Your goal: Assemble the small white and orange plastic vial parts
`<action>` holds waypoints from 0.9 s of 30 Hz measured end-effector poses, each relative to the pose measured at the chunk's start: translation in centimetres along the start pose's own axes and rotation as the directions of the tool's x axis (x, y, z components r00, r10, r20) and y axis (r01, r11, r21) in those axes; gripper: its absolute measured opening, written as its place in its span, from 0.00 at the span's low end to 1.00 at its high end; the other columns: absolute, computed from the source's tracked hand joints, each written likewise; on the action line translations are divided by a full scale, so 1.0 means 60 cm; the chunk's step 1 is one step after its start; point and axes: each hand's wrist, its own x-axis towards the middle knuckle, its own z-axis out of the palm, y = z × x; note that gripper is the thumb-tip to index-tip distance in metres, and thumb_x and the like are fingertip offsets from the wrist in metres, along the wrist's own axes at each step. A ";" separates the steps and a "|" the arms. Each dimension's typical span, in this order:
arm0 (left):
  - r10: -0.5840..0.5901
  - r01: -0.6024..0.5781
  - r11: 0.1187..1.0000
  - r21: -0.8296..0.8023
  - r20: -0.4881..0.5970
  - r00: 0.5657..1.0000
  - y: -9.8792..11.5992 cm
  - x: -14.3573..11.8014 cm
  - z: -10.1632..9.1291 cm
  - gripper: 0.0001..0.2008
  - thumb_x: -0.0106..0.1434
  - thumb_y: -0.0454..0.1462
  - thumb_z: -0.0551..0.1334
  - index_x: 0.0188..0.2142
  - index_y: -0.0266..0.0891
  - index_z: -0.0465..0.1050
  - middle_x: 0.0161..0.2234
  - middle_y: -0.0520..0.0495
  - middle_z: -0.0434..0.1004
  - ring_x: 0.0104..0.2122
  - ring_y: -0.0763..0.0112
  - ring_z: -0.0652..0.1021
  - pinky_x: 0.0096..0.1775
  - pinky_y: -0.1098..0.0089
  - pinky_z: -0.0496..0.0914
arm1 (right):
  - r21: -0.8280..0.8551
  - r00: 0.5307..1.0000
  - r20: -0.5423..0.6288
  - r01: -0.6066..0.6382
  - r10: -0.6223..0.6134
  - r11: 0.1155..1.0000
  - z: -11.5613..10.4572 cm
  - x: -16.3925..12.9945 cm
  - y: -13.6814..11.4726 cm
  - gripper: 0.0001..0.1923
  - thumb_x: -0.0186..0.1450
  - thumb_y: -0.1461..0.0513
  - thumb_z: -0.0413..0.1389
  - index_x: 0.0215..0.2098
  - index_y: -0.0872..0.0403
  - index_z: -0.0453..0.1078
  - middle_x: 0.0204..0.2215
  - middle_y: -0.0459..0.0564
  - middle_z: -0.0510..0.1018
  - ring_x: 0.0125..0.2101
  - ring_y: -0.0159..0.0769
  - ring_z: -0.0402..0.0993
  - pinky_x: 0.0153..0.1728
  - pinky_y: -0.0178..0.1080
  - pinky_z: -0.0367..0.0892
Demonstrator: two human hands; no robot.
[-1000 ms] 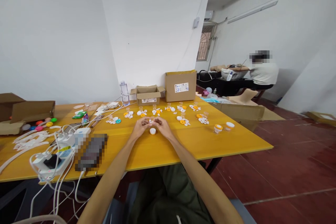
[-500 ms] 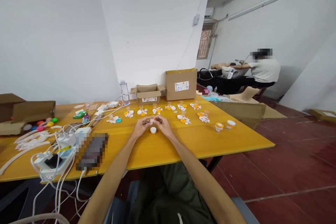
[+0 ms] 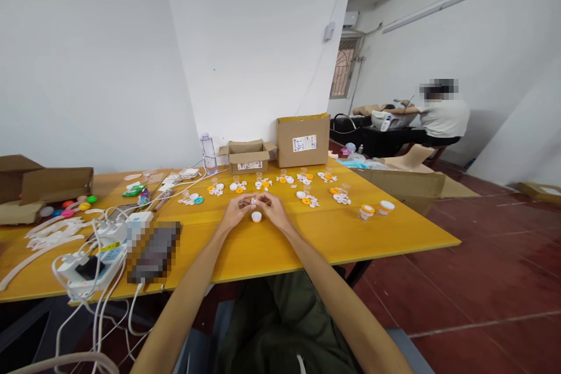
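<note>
Tall cardboard box [image 3: 287,155] at the back of the table: white label [image 3: 304,143] with print and blue handwritten marks, too small to read. Low open box [image 3: 239,162] beside it carries a second label [image 3: 249,165], also illegible.

Surface: yellow-orange tabletop [image 3: 333,236]. Piles of white and orange parts [image 3: 308,201] with clear cups spread across it; one pile at left has a teal ring [image 3: 198,200]. Two lidded jars [image 3: 376,210] near the right end; clear bottle [image 3: 208,153] by the wall.

Person's left hand [image 3: 239,208] and right hand [image 3: 270,205] meet at table centre, fingertips pinching a small white piece [image 3: 253,201] between them, just above a white-topped container [image 3: 256,217].

Room: pale walls [image 3: 249,29], red tiled floor [image 3: 482,280]; another person [image 3: 443,117] in a white top sits at far right.
</note>
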 end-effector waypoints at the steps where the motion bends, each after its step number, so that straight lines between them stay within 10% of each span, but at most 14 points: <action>1: -0.003 0.003 1.000 -0.001 0.000 1.000 -0.001 0.000 0.000 0.15 0.53 0.41 0.70 0.40 0.39 0.79 0.30 0.49 0.80 0.32 0.68 0.79 0.40 0.66 0.75 | -0.007 1.000 -0.001 -0.003 0.003 1.000 0.000 0.000 0.000 0.09 0.59 0.54 0.57 0.28 0.51 0.69 0.28 0.45 0.77 0.31 0.37 0.72 0.37 0.39 0.69; 27: 0.014 -0.014 1.000 -0.003 0.039 0.999 -0.003 -0.002 -0.001 0.16 0.54 0.43 0.70 0.41 0.38 0.77 0.32 0.47 0.80 0.35 0.66 0.79 0.43 0.65 0.73 | -0.043 1.000 0.000 0.019 -0.019 0.999 0.001 -0.003 -0.001 0.07 0.60 0.56 0.56 0.29 0.50 0.67 0.28 0.45 0.76 0.31 0.37 0.71 0.37 0.39 0.68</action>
